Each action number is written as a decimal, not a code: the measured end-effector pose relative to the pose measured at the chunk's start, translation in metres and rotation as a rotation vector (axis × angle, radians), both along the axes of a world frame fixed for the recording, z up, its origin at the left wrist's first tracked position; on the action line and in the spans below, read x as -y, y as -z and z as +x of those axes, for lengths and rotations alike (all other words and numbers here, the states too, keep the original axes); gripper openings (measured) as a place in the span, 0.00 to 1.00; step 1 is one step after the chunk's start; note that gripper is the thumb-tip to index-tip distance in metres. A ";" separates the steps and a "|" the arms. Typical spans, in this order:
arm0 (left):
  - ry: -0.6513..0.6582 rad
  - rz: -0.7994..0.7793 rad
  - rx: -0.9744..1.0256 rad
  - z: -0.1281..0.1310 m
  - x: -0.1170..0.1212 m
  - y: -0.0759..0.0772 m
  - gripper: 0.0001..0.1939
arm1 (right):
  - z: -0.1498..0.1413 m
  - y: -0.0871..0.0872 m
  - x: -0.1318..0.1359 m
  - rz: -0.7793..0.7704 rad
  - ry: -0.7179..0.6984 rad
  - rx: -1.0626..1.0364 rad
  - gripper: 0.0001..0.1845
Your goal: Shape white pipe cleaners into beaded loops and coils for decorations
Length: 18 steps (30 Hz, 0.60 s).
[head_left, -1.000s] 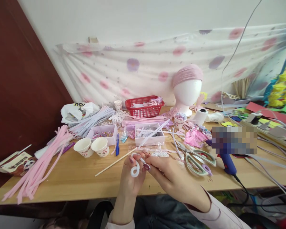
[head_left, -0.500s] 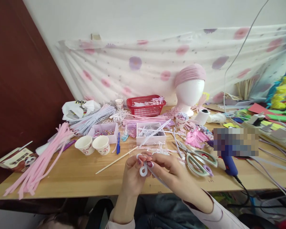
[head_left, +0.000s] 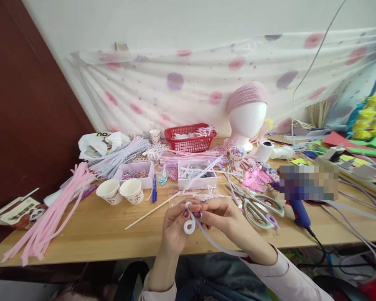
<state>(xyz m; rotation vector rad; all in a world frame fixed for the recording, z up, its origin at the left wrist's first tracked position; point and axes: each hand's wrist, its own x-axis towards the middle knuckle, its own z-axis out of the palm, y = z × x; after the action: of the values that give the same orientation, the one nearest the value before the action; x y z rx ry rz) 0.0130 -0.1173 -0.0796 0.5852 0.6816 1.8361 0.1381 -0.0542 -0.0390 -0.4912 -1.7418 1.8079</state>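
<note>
Over the table's front edge, my left hand (head_left: 173, 230) is closed, its thumb and fingers pinching a pale lavender-white pipe cleaner (head_left: 189, 228). One end of it is curled into a small round loop hanging below my fingertips. My right hand (head_left: 227, 219) meets the left and pinches the same pipe cleaner between thumb and fingers. A long loose tail runs from there down to the right, past my right wrist. The fingertips partly hide where the strand bends. Scissors (head_left: 257, 214) with pale green handles lie right of my right hand, and a thin wooden stick (head_left: 152, 211) lies to the left.
Two paper cups (head_left: 131, 191), a blue pen (head_left: 154, 190) and bead boxes (head_left: 197, 182) stand behind my hands. Pink pipe cleaners (head_left: 54, 209) lie at left. A red basket (head_left: 189, 145) and a foam head (head_left: 247, 121) are behind; a blue glue gun (head_left: 300, 213) with cord is at right.
The pipe cleaner's tail now bows out further to the right below my right hand. Both hands stay together, still pinching it, and the view has shifted slightly.
</note>
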 end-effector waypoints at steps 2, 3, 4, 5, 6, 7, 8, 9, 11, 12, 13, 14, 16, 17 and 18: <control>0.019 0.011 0.000 -0.001 0.001 -0.002 0.10 | 0.001 -0.001 0.000 -0.009 -0.012 0.006 0.16; 0.031 0.026 -0.007 -0.002 0.002 -0.004 0.11 | 0.002 -0.003 0.000 0.003 -0.009 0.005 0.17; 0.042 0.047 -0.019 -0.002 0.003 -0.005 0.12 | 0.003 -0.004 0.000 0.029 -0.002 0.002 0.17; 0.053 0.071 -0.034 -0.003 0.004 -0.007 0.13 | 0.003 -0.005 -0.001 0.062 0.003 -0.002 0.17; 0.067 0.090 -0.051 -0.003 0.005 -0.009 0.14 | 0.005 -0.007 -0.001 0.097 0.004 -0.003 0.17; 0.077 0.103 -0.064 -0.003 0.006 -0.011 0.14 | 0.006 -0.008 -0.002 0.135 -0.002 0.002 0.16; 0.088 0.109 -0.071 -0.002 0.007 -0.012 0.14 | 0.007 -0.008 -0.002 0.176 -0.014 0.015 0.16; 0.100 0.106 -0.070 -0.002 0.008 -0.013 0.15 | 0.007 -0.009 -0.003 0.221 -0.023 0.029 0.15; 0.125 0.073 -0.039 -0.001 0.008 -0.013 0.19 | 0.008 -0.008 -0.003 0.315 -0.011 0.049 0.14; 0.130 0.051 -0.019 0.000 0.008 -0.012 0.20 | 0.009 -0.008 -0.002 0.352 0.004 0.047 0.14; 0.129 0.032 -0.002 0.001 0.008 -0.012 0.20 | 0.009 -0.007 -0.002 0.370 0.013 0.038 0.14; 0.123 0.018 0.006 0.001 0.007 -0.011 0.19 | 0.009 -0.007 -0.002 0.369 0.016 0.025 0.14; 0.105 0.012 -0.003 0.002 0.006 -0.010 0.17 | 0.009 -0.006 -0.001 0.349 0.008 0.007 0.15; 0.099 0.016 -0.007 0.002 0.005 -0.009 0.15 | 0.009 -0.006 0.000 0.338 -0.005 0.011 0.16; 0.095 0.019 -0.003 0.002 0.004 -0.008 0.14 | 0.009 -0.006 0.000 0.326 -0.019 0.018 0.16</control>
<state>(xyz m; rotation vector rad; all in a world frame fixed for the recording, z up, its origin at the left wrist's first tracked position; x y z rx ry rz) 0.0152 -0.1213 -0.0712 0.6223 0.6287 1.7556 0.1470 -0.0546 -0.0329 -0.3575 -2.0092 1.4936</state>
